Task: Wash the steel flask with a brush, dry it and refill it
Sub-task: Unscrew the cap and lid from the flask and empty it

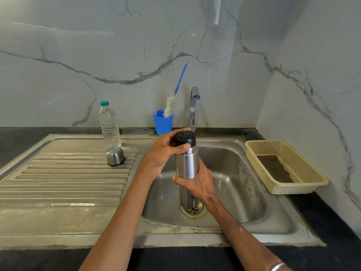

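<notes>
Steel flask [187, 163] is upright at frame centre, held above the sink [242, 184] basin. Right hand [197, 182] wraps the lower body; left hand [166, 151] curls around the black stopper [185, 138] at the top, thumb on its front, looks like a twist grip. Outer cup [115, 155] is already off, sitting upside down on the drainboard [64, 177], left of centre. Brush [174, 98] is parked in the blue holder [163, 122] beside the tap [193, 108], upper centre; no water running. Water bottle [109, 125] stands capped behind the cup. Empty basket [285, 165] at right. My read: early stage, stopper removal in hand; scrubbing, rinsing, drying, refilling all remain. No readable brand or writing anywhere; bottle carries no visible label.
</notes>
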